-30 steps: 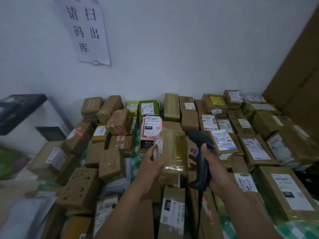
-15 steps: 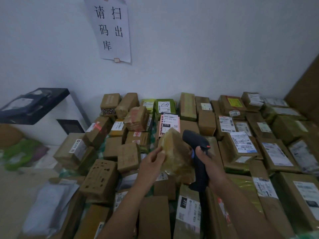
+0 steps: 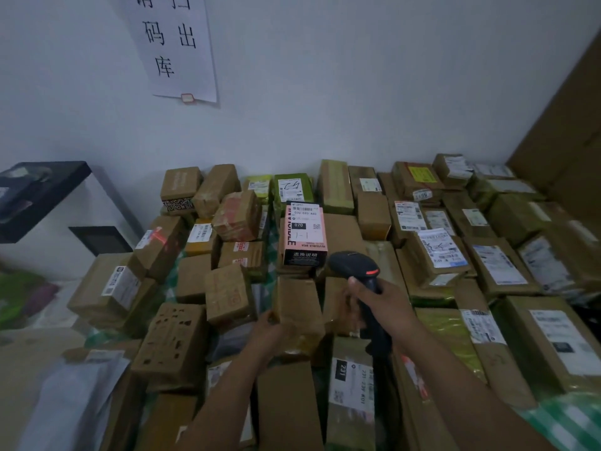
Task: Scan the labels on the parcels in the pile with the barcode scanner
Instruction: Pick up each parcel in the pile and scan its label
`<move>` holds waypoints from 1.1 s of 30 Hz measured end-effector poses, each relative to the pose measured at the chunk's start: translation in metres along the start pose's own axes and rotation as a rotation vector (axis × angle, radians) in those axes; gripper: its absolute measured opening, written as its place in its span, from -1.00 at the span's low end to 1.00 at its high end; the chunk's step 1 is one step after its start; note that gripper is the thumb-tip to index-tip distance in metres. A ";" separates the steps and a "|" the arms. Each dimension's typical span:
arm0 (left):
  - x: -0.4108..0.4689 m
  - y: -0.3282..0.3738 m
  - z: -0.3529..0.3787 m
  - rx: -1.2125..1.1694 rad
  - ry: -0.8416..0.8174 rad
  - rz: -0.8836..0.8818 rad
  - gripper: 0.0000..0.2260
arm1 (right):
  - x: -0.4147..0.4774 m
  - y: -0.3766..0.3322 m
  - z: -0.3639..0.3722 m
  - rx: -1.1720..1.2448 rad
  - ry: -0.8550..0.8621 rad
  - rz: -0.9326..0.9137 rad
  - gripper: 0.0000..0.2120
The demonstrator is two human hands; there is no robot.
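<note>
Head view: the pile (image 3: 432,265) of parcels lies against the wall, and one plain brown parcel (image 3: 297,307) stands upright at its near middle, held by the left hand (image 3: 270,333), whose fingers curl round its lower left edge. The barcode scanner (image 3: 354,265) sits just right of that parcel, with the right hand (image 3: 383,307) fingers wrapped round its handle. The step in hand appears to be finding the label: none shows on the facing side, so the next move calls for turning the parcel until a barcode faces the scanner head.

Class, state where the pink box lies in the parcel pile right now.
In the head view, the pink box lies mid-pile, just beyond the barcode scanner and in front of a green parcel.
</note>
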State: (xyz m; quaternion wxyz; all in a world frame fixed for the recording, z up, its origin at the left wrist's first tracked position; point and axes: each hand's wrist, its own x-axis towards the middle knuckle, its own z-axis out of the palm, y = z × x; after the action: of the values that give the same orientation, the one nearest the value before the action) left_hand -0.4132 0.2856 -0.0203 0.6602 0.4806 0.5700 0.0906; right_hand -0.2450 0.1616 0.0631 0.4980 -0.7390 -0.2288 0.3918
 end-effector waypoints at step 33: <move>0.097 0.100 0.082 0.944 0.573 0.501 -0.02 | 0.033 -0.016 -0.038 0.015 0.145 -0.046 -0.72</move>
State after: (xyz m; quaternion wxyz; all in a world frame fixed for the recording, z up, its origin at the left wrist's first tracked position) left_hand -0.2692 0.3589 -0.0205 0.1544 0.7977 0.5732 0.1063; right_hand -0.1945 0.1708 0.0741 0.5276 -0.7562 -0.2060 0.3277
